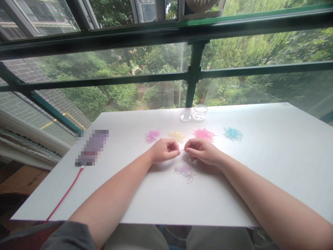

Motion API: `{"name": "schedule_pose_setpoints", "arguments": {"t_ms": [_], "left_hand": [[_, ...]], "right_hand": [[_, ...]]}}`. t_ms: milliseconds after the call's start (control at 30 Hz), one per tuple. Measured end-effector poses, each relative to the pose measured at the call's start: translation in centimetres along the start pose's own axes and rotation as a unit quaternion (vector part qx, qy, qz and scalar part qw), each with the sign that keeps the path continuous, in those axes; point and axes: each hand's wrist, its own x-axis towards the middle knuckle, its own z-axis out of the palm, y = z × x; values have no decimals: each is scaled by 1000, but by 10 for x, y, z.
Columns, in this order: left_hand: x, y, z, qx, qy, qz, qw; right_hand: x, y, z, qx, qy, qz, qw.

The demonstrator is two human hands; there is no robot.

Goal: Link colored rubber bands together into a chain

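My left hand and my right hand meet over the middle of the white table. Both are closed in a pinch, and a thin, pale rubber band runs between the fingertips. Just below them lies a loose pile of mixed pale purple and pink rubber bands, one loop sticking out toward me. Beyond the hands are separate piles: purple bands, yellow bands partly behind my left hand, pink bands behind my right hand, and blue bands farther right.
A clear round container stands at the table's far edge beside its flat clear lid. On the left lies a blurred-out phone-like object with a red cable running off the near edge. Green-framed windows rise behind the table.
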Motion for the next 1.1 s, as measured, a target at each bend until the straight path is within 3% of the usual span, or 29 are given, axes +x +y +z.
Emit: {"name": "schedule_pose_setpoints", "arguments": {"t_ms": [467, 1100], "left_hand": [[-1, 10, -3, 12, -23, -12, 1000], [1, 0, 1, -1, -26, -8, 1000]], "right_hand": [[0, 0, 1, -23, -9, -17, 1000], [1, -2, 3, -50, -7, -35, 998]]}}
